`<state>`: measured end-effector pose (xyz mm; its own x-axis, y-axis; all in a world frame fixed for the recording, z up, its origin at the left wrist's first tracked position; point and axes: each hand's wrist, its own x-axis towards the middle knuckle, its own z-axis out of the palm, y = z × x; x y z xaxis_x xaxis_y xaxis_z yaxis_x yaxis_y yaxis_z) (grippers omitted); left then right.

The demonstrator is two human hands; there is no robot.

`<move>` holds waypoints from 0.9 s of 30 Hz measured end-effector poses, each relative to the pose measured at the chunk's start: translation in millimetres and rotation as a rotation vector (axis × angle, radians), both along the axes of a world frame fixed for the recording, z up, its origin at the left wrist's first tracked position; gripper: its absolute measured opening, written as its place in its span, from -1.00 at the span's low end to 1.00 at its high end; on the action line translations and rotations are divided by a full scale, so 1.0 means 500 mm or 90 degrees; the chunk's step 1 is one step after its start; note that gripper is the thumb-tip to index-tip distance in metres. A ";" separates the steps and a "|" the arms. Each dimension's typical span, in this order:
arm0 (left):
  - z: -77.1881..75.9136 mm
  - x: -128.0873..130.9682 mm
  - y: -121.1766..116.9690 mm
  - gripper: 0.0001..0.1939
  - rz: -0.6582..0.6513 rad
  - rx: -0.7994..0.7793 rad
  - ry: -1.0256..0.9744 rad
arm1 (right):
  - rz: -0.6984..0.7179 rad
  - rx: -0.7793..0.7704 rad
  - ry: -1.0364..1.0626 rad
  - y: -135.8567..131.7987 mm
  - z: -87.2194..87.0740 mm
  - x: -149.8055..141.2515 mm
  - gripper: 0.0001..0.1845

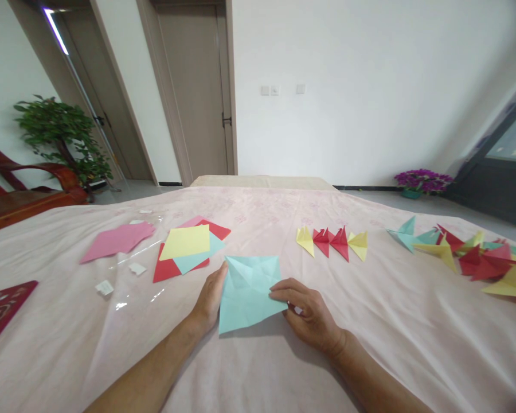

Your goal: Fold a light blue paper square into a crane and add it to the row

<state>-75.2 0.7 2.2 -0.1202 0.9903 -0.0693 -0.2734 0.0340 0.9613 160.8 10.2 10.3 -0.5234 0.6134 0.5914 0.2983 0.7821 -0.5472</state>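
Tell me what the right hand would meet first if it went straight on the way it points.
The blue sheet, already touching the right hand; beyond, probably the left hand at the sheet's left edge, though depth is unclear.

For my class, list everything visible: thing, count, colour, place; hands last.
Creased sheet: one, turquoise, front centre
Mixed sheets: several, yellow, red, turquoise, pink, left of centre
Pink sheets: several, pink, farther left
White slips: several, white, left
Clear plastic: count unclear, transparent, left
Folded paper row: four, two yellow, two red, right of centre
Folded paper pile: many, red, yellow, turquoise, far right
Patterned item: one, red, left edge
Tablecloth: one, pink, underneath
Chair: one, brown, back left
Leafy plant: one, green, back left
Doors: two, greyish brown, back left
Wall plates: three, white, upper centre
Flowers: one cluster, purple, back right
Frame: one, grey, right edge
Left hand: one, creased sheet's left edge
Right hand: one, creased sheet's right edge
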 end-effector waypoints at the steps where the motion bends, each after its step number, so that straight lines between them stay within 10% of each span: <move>1: 0.001 0.000 0.000 -0.46 -0.002 -0.001 0.001 | 0.002 0.004 0.004 0.001 -0.002 0.000 -0.38; 27: 0.011 0.001 -0.004 -0.58 -0.035 0.070 0.029 | 0.018 0.008 0.018 0.000 -0.002 -0.001 -0.35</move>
